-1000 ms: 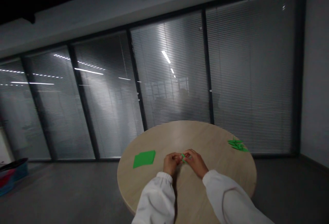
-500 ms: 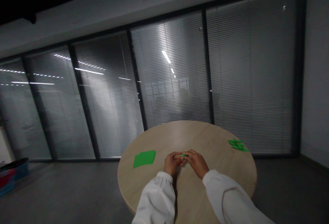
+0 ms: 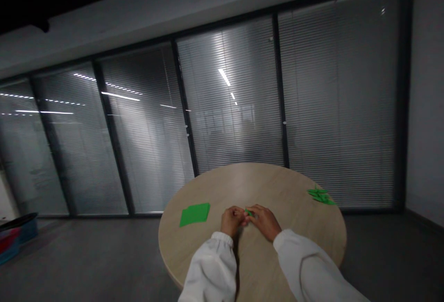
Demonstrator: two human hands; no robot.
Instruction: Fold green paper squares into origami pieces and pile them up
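Close together over the middle of the round table point(image 3: 270, 181), both my hands pinch a small piece of green paper point(image 3: 248, 212). Most of the piece is hidden by the fingers, so its shape does not show. My left hand point(image 3: 232, 221) has its fingers curled in around the left side of it. From the right, my right hand point(image 3: 264, 221) grips it with thumb and fingertips. To the left lies a stack of flat green paper sheets point(image 3: 194, 214). Several folded green paper pieces point(image 3: 321, 195) are heaped near the table's right edge.
Behind the table runs a glass partition with blinds point(image 3: 232, 98) and dark frames. At the far left on the grey floor point(image 3: 114, 246) stands a blue and red container point(image 3: 17, 235). A plain wall point(image 3: 426, 107) rises on the right.
My fingers have shifted around the green piece, and the left fingers are more curled. Less of the paper shows between my hands. The stack and the heap have not moved.
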